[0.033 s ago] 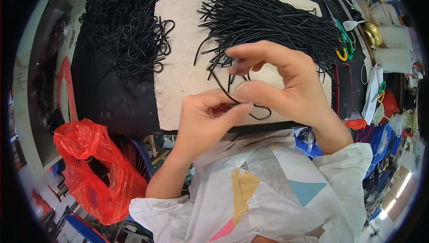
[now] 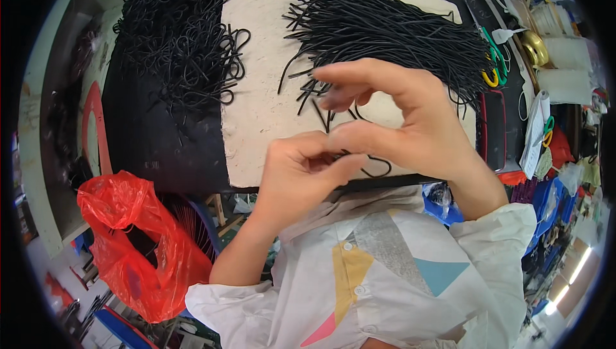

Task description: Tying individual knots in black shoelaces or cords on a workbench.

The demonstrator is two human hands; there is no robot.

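Observation:
My left hand (image 2: 294, 172) is closed, its thumb and forefinger pinching a thin black cord (image 2: 387, 170). A bent loop of that cord sticks out to the right of the fingertips, and the rest is mostly hidden behind the hands. Just above, my right hand (image 2: 410, 114) has its fingers curved and spread apart from the thumb. The right thumb, slightly blurred, lies against or very close to the left fingertips; which of these I cannot tell. Beyond the hands, a thick bundle of straight black cords (image 2: 385, 31) rests on a pale board (image 2: 256, 118).
Looped black cords (image 2: 186, 47) are heaped at the left on the dark table (image 2: 154, 150). Scissors with green and yellow handles (image 2: 497, 66) and a dark red-edged flat object (image 2: 493, 130) lie right of the board. A red plastic bag (image 2: 147, 246) hangs at the lower left.
My right hand has shifted slightly left, its thumb now over the left fingertips. The cord length that rose from the pinch is now mostly covered.

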